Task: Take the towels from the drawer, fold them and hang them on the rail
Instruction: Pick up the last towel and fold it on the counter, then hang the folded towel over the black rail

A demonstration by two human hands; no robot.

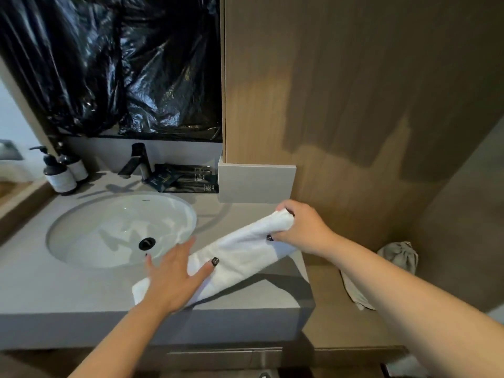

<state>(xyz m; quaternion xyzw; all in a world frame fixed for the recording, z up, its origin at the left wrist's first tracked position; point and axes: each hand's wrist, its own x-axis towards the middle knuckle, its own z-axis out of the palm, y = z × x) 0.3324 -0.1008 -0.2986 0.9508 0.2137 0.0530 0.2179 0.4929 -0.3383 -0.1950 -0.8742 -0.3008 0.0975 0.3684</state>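
Head view: we have 1 white towel point(240, 257) half folded on the counter point(54, 290), left hand point(174, 279) pressing flat, right hand point(302, 227) gripping its end; hanging remains

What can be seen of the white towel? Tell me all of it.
The towel is white, soft terry by its look, folded into a long narrow strip. It lies aslant on the grey counter, right of the sink, its far end lifted. The left hand presses flat on its near end; the right hand grips the raised end, which bunches there. That end reaches the counter's right edge.
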